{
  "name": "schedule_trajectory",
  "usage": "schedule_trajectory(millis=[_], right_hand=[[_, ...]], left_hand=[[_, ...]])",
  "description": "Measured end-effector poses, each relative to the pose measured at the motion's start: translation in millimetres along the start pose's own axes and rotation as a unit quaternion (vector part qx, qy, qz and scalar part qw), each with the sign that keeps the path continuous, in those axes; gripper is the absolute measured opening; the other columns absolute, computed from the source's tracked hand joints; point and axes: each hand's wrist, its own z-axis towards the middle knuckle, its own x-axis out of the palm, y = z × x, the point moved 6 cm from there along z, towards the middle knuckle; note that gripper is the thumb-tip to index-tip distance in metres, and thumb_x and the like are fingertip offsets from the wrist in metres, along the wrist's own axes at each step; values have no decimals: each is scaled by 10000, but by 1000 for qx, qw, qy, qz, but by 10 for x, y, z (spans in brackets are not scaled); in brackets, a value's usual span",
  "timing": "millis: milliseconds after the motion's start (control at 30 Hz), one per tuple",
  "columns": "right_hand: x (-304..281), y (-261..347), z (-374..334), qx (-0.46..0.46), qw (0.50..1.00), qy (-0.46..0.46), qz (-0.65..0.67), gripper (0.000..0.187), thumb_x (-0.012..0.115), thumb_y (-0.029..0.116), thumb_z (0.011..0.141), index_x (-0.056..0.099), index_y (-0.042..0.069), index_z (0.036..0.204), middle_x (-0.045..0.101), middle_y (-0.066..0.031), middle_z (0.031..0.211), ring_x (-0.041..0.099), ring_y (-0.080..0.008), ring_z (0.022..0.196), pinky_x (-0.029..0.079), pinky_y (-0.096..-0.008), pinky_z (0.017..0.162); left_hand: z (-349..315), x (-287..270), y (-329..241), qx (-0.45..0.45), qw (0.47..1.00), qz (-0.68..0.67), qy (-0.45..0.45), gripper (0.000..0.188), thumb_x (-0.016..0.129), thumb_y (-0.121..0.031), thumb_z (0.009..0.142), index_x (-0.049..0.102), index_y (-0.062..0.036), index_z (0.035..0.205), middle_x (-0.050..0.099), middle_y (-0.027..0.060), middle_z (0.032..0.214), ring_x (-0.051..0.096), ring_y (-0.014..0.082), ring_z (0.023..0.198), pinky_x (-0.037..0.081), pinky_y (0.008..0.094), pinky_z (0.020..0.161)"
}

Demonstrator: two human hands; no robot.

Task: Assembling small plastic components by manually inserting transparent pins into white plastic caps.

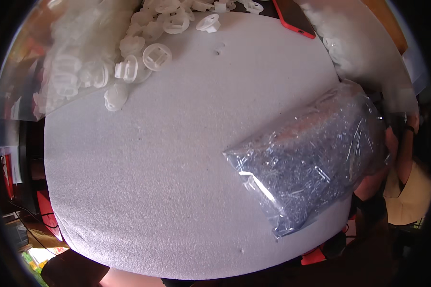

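Against right hand [307, 126]: bag [297, 184], apparently propped by it; grip unclear, cannot tell | left hand out of view | ahead, leftward: loose white discs [157, 57]

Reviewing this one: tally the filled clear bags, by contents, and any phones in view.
Clear bag of thin shiny pieces: 1
Clear bags of whitish pieces (upper-left bag, upper-right bag): 2
Red-edged phone: 1
Total: 4
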Motion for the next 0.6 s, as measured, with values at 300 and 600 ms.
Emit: schedule_trajectory(millis=[300, 600], right_hand=[[277, -315, 136, 4, 989, 101, 106, 674, 540, 456, 841, 448, -34, 1293, 554, -199, 1220, 568, -322, 1083, 470, -458, 914], [351, -243, 154, 229, 965, 84, 100, 457, 617, 312, 773, 591, -51, 1049, 651, -118, 933, 635, -183, 827, 512, -319, 737]], left_hand=[[-1086, -905, -255, -58, 989, 61, -119, 514, 552, -430, 876, 557, -79, 1252, 570, 133, 1258, 529, 273, 1158, 410, 373, 975], [-1488, -1998, -834, -23, 959, 160, -233, 533, 596, -431, 847, 558, -81, 1248, 577, 124, 1247, 545, 269, 1137, 424, 372, 960]])
